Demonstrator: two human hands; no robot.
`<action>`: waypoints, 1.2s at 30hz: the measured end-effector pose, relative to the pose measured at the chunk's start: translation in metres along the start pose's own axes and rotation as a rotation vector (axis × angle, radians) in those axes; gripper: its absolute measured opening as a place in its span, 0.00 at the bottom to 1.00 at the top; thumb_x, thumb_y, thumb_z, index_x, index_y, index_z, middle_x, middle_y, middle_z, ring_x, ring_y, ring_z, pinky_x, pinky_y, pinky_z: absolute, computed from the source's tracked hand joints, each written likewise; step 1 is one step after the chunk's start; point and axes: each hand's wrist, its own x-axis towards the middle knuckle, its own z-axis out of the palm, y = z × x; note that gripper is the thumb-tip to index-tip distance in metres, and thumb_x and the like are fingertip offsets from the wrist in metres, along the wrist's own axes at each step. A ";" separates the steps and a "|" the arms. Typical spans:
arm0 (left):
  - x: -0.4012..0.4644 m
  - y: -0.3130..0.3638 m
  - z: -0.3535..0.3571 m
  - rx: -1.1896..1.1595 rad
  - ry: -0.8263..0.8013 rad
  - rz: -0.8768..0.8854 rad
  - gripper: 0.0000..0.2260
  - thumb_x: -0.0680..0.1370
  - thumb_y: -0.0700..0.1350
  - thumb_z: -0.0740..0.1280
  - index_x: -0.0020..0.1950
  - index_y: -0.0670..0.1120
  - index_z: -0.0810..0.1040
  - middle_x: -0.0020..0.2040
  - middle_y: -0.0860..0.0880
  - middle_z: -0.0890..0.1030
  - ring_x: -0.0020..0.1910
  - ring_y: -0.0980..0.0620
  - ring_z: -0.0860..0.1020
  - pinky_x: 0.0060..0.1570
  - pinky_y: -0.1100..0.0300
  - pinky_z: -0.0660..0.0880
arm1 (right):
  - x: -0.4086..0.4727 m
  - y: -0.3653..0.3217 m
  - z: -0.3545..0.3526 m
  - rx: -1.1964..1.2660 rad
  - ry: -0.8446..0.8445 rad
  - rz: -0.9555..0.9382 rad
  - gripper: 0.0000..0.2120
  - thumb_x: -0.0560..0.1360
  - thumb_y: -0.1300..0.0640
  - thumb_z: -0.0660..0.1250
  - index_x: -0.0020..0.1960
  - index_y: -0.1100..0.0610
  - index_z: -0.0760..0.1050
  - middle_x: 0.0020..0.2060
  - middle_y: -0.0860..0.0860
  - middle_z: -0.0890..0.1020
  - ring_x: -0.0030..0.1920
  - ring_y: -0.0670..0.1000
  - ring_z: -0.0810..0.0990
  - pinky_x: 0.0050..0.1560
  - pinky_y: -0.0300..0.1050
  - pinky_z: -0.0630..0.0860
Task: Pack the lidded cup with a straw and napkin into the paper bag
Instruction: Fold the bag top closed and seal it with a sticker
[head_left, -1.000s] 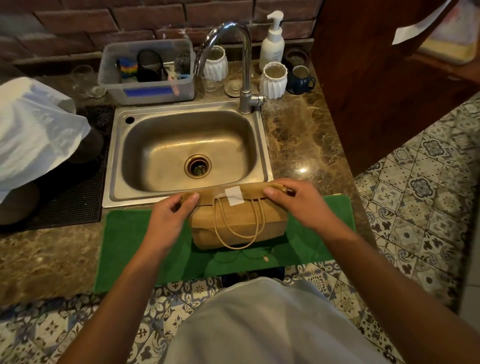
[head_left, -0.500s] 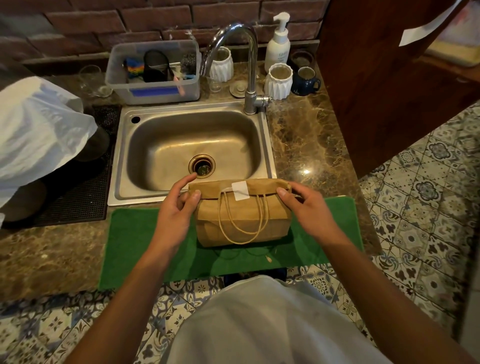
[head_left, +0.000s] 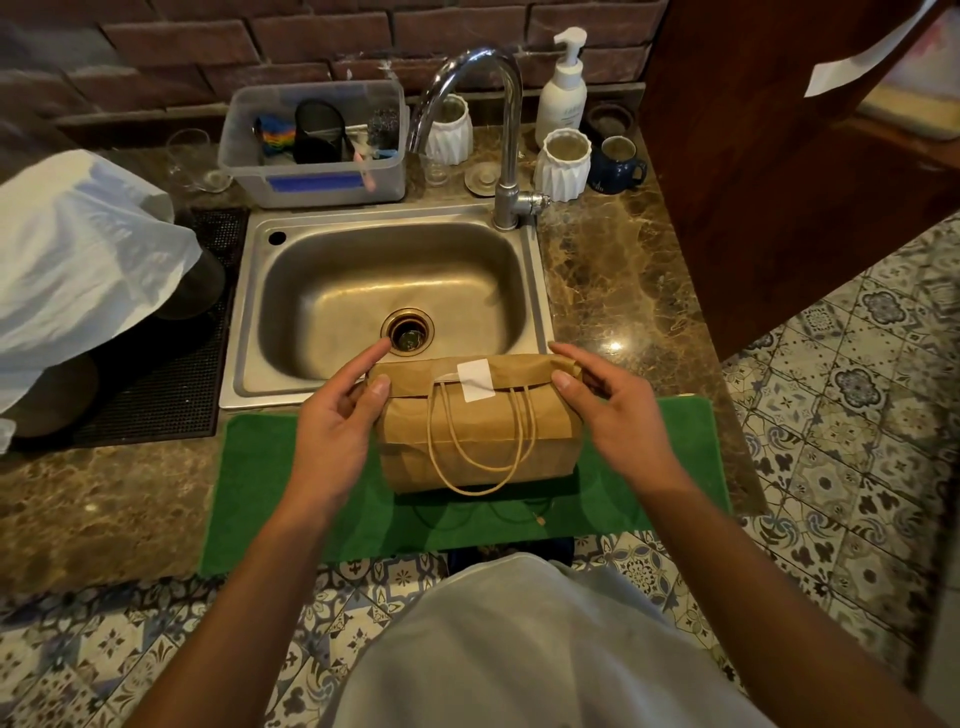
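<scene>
Looking from the left, we see a white plastic bag (head_left: 78, 260) draped over dark things on a black mat (head_left: 166, 374), with a clear glass (head_left: 195, 158) behind it on the desk (head_left: 93, 504). Next comes a clear tub (head_left: 317, 145) of small kitchen bits, standing behind the steel sink (head_left: 384, 296). In front of the sink lies a green mat (head_left: 270, 493), running to the desk's front edge.

Our left hand (head_left: 337, 415) grips the left end of the bag (head_left: 478, 421): its thumb presses on the folded-over top, its forefinger points out above the sink, and the other fingers curl behind. The bag is brown paper, closed, its top folded toward us and held by a white sticker (head_left: 475, 380). Two cord handles (head_left: 478, 447) hang down its front. It is over the green mat, between the hands; whether it rests on the mat or is lifted just clear we cannot tell. The cup, straw and napkin are not visible.

Our right hand (head_left: 613, 410) pinches the right end of the fold, thumb in front, fingers loosely bent behind.

Behind, the tap (head_left: 506, 130) rises at the sink's right corner, flanked by two white ribbed cups (head_left: 563, 163), a pump bottle (head_left: 563, 88) and a blue mug (head_left: 615, 163). A dark wood cabinet (head_left: 779, 156) and patterned floor tiles (head_left: 857, 389) fill the right.
</scene>
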 end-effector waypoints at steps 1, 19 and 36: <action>-0.001 0.001 -0.001 -0.006 0.012 0.015 0.19 0.83 0.39 0.65 0.69 0.57 0.78 0.52 0.58 0.86 0.51 0.59 0.84 0.52 0.66 0.80 | -0.001 -0.001 0.001 0.005 0.007 -0.011 0.18 0.81 0.55 0.69 0.69 0.43 0.77 0.57 0.44 0.85 0.60 0.49 0.83 0.64 0.57 0.80; -0.030 0.004 -0.028 -0.055 0.198 0.090 0.17 0.82 0.39 0.66 0.66 0.58 0.78 0.36 0.47 0.82 0.38 0.53 0.80 0.41 0.59 0.80 | -0.024 -0.024 0.036 0.056 0.062 -0.040 0.18 0.80 0.59 0.71 0.68 0.47 0.80 0.51 0.45 0.87 0.54 0.48 0.85 0.60 0.56 0.82; -0.090 -0.003 -0.027 -0.029 0.261 0.055 0.12 0.82 0.42 0.66 0.55 0.61 0.79 0.42 0.41 0.76 0.41 0.45 0.72 0.42 0.47 0.70 | -0.078 -0.015 0.037 0.190 0.132 -0.022 0.26 0.77 0.56 0.74 0.72 0.45 0.73 0.40 0.56 0.86 0.48 0.57 0.85 0.63 0.49 0.80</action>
